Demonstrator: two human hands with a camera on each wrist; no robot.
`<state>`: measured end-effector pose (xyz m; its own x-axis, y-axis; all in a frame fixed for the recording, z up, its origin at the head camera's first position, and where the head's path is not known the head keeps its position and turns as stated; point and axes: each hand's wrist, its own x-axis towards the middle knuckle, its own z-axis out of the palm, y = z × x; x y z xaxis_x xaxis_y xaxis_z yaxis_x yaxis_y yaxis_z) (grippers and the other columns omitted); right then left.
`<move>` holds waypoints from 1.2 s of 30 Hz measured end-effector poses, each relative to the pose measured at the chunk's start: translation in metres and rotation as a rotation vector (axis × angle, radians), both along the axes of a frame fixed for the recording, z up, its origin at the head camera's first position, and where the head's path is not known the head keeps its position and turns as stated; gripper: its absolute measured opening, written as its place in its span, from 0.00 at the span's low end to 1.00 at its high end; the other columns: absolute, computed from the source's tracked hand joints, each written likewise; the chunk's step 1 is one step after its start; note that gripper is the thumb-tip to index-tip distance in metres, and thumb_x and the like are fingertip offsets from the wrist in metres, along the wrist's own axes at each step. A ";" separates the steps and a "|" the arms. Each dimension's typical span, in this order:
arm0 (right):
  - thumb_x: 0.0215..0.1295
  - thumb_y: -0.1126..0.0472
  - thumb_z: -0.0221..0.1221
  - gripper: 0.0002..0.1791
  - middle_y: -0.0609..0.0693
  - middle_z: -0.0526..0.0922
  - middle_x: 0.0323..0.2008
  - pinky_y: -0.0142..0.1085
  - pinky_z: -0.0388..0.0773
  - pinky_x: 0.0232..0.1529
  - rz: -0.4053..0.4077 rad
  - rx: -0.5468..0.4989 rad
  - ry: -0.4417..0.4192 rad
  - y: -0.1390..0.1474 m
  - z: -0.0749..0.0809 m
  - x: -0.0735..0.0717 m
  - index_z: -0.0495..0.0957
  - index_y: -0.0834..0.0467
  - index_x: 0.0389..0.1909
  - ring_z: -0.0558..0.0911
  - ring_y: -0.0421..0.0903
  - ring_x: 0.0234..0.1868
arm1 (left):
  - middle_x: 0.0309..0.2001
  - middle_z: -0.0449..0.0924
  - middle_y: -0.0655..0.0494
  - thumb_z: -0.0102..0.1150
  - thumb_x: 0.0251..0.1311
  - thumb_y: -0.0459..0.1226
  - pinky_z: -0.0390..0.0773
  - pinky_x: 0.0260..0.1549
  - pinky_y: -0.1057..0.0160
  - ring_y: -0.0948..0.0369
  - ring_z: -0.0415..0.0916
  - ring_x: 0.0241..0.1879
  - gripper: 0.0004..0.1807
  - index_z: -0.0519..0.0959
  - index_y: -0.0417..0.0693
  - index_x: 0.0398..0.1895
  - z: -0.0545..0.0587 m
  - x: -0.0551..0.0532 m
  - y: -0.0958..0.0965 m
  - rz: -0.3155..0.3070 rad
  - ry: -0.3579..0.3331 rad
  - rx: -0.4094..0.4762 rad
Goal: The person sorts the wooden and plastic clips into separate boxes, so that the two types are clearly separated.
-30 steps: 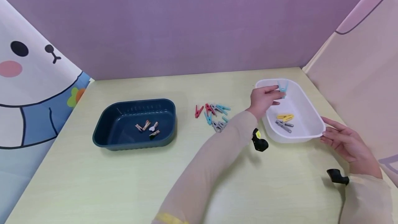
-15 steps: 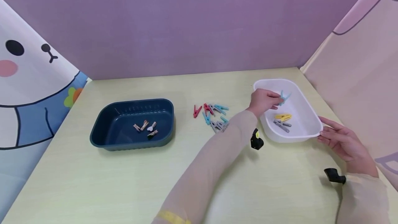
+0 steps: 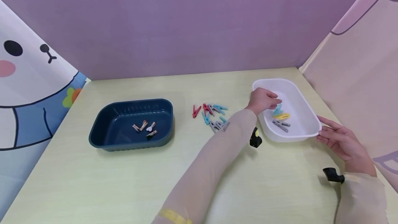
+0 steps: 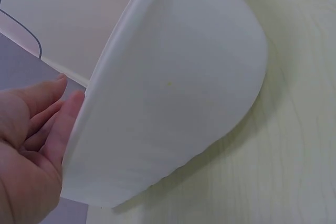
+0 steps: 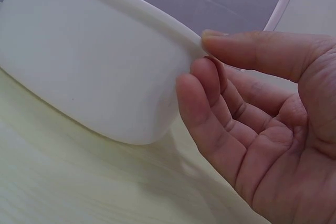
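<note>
My left hand [image 3: 262, 100] hangs over the left side of the white plastic basin [image 3: 298, 117], its fingers loosely bent with nothing between them. Just below the fingertips, a light blue clothespin [image 3: 277, 109] lies in the basin against a yellow clothespin [image 3: 282, 116]. Grey clothespins [image 3: 281, 126] lie nearer the front. At the basin's near right corner, my right hand [image 3: 346, 142] pinches the rim, thumb on top and fingers against the outer wall, as the right wrist view shows. The basin wall hides its contents in both wrist views.
Mid-table lies a loose pile with a red clothespin [image 3: 196, 111], blue clothespins [image 3: 206, 118] and grey clothespins [image 3: 214, 126], partly behind the left sleeve [image 3: 217, 151]. A dark blue basin [image 3: 109, 144] at left holds several small wooden clips [image 3: 144, 124]. A purple backdrop [image 3: 186, 27] stands behind.
The left hand has lowered the light blue clothespin into the white basin and let go of it. The right hand keeps its hold on the rim. The head view has shifted slightly.
</note>
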<state>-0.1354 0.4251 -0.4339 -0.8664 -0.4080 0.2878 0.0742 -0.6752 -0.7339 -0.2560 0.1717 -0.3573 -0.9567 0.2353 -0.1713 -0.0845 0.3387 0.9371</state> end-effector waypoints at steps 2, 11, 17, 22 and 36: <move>0.69 0.86 0.29 0.31 0.70 0.80 0.51 0.44 0.80 0.52 0.004 -0.003 0.001 0.000 0.000 0.000 0.67 0.71 0.67 0.84 0.60 0.49 | 0.29 0.87 0.57 0.74 0.53 0.32 0.78 0.22 0.77 0.68 0.82 0.20 0.12 0.88 0.41 0.42 0.000 0.000 -0.001 0.006 -0.003 0.016; 0.70 0.86 0.29 0.30 0.70 0.80 0.52 0.44 0.80 0.52 0.017 -0.017 -0.006 -0.001 0.000 -0.002 0.67 0.72 0.67 0.84 0.60 0.49 | 0.29 0.87 0.55 0.73 0.54 0.32 0.78 0.22 0.77 0.67 0.83 0.22 0.10 0.88 0.41 0.41 -0.002 -0.001 -0.003 0.008 -0.007 0.061; 0.70 0.85 0.28 0.30 0.70 0.80 0.52 0.44 0.79 0.53 0.023 -0.018 -0.015 -0.001 0.000 -0.002 0.67 0.71 0.67 0.84 0.60 0.50 | 0.33 0.88 0.50 0.69 0.57 0.28 0.81 0.25 0.74 0.59 0.87 0.32 0.13 0.85 0.36 0.46 -0.007 0.000 -0.006 -0.020 -0.014 0.232; 0.69 0.86 0.28 0.31 0.70 0.80 0.53 0.44 0.79 0.53 0.019 -0.026 -0.027 0.000 0.001 0.000 0.67 0.72 0.67 0.84 0.61 0.50 | 0.36 0.88 0.49 0.67 0.60 0.28 0.83 0.29 0.71 0.55 0.87 0.36 0.14 0.84 0.35 0.49 -0.010 0.001 -0.011 -0.090 0.019 0.345; 0.70 0.86 0.27 0.32 0.70 0.79 0.54 0.45 0.77 0.55 0.062 -0.047 -0.028 0.004 -0.001 -0.003 0.66 0.71 0.68 0.82 0.61 0.52 | 0.35 0.87 0.54 0.68 0.60 0.30 0.84 0.31 0.68 0.62 0.86 0.33 0.14 0.84 0.38 0.49 -0.004 -0.005 -0.042 -0.111 0.037 0.395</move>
